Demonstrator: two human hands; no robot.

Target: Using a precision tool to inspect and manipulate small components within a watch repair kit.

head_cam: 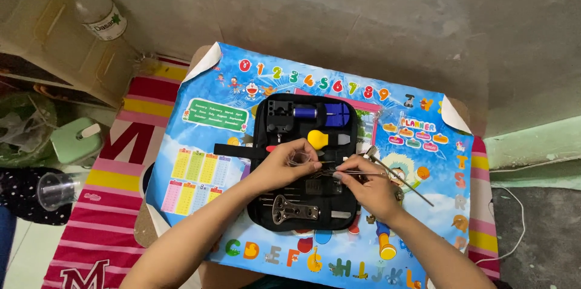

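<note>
Nearest you, your left hand (284,165) is pinched shut on a small clear thing, too small to identify, just above the middle of the open black tool case (261,144), and your right hand (369,187) is closed around a thin metal tool (399,177) whose tip points left toward that pinch while its tail sticks out over the poster. My guess is the risk lies right there: if the tip slides off, the little piece could spring from your fingertips and vanish among the case's pockets or the busy print beneath; the long tail could also catch the case edge as you turn your wrist. In the case, a grey metal wrench (295,210) lies near your forearms, a yellow-handled tool (321,139) sits just beyond your fingers, and a blue holder block (336,114) rests at the far end. The bright blue children's poster (200,144) under everything carries coloured letters near you, yellow grid tables at left, a green label panel and a row of coloured digits farther off. Far left, a clear bottle (97,13) with a green cap wears a white label band.
</note>
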